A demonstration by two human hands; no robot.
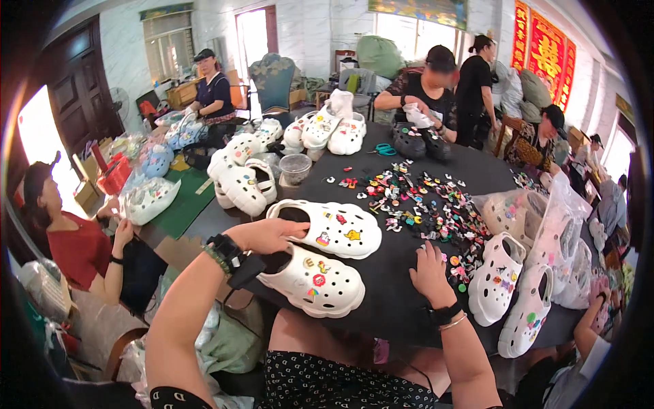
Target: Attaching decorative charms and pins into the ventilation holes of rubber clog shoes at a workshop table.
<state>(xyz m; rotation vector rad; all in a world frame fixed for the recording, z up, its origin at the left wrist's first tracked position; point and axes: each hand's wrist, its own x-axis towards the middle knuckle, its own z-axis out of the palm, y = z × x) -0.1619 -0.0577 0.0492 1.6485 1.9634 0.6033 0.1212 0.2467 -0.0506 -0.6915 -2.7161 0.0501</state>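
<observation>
Two white clogs lie side by side on the dark table in front of me, toes pointing right. The far clog point(340, 228) carries several colourful charms, including a yellow figure; the near clog point(320, 283) has a red charm and an umbrella-shaped one. My left hand point(262, 235) grips the far clog at its foot opening, with the fingers partly hidden inside. At the near edge of a spread of small colourful shoe charms point(436, 211), my right hand point(432, 273) rests with its fingers apart; nothing shows in it.
More decorated white clogs point(501, 279) stand at the right, beside clogs in clear plastic bags point(555, 232). Other white clogs point(242, 180) and a clear tub point(295, 168) sit at the back left. Teal scissors point(383, 149) lie near a co-worker's black clogs point(419, 142). Several people work around the table.
</observation>
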